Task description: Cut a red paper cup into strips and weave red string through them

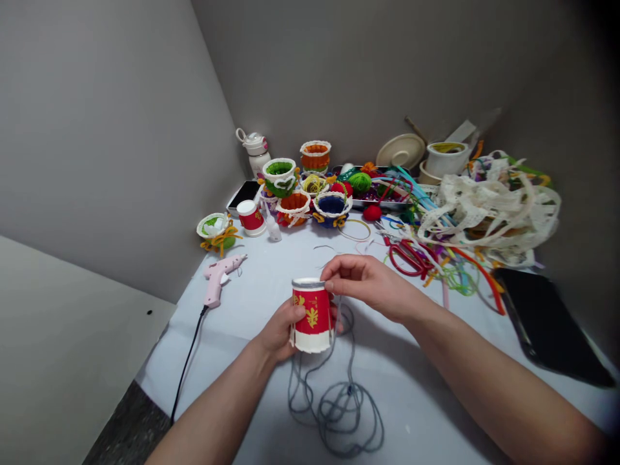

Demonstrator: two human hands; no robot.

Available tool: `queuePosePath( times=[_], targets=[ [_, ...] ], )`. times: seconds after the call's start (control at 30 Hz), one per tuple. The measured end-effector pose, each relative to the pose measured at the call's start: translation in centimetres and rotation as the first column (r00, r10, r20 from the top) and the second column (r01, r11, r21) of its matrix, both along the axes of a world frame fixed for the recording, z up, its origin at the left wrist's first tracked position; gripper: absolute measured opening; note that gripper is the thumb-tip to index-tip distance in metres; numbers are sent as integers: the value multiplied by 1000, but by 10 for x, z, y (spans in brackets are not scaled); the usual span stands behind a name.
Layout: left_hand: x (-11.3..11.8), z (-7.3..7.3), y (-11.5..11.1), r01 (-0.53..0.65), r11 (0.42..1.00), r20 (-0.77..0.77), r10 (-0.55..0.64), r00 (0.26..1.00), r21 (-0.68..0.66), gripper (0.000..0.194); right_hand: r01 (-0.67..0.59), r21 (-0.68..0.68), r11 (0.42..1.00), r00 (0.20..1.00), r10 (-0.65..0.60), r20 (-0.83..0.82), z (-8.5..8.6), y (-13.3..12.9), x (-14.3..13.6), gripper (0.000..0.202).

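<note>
A red and white paper cup (317, 316) with gold characters is held above the table, its white part toward me. My left hand (285, 326) is wrapped round the cup, with the thumb on its front. Grey yarn (308, 282) lies along the cup's upper edge. My right hand (356, 279) pinches at that edge on the right, thumb and forefinger together at the yarn. From the cup the yarn hangs down to a loose tangle (346, 416) on the white table covering.
A pink glue gun (220, 278) with a black cord lies left. Behind are yarn-covered cups (332, 210), another red cup (250, 218) and a white bottle (256, 152). Red-handled scissors (411, 258), lace (489, 206) and a black tray-like object (552, 323) are on the right.
</note>
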State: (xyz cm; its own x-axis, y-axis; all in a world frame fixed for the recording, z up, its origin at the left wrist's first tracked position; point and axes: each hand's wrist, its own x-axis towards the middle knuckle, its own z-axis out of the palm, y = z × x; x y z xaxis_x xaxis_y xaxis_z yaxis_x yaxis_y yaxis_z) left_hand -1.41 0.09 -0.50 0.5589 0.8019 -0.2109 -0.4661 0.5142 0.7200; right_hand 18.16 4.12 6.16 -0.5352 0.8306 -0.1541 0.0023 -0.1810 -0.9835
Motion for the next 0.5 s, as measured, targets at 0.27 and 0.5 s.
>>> queuePosePath(
  times=[0.27,0.5],
  targets=[
    [-5,6,8,-156,947,-422,268,866,280,62,77,273,959,982,-119,143,-1,0,-3,16],
    [-8,23,11,-312,790,-506,587,631,528,41,51,112,992,994,-61,92,-8,-1,-7,37]
  ],
)
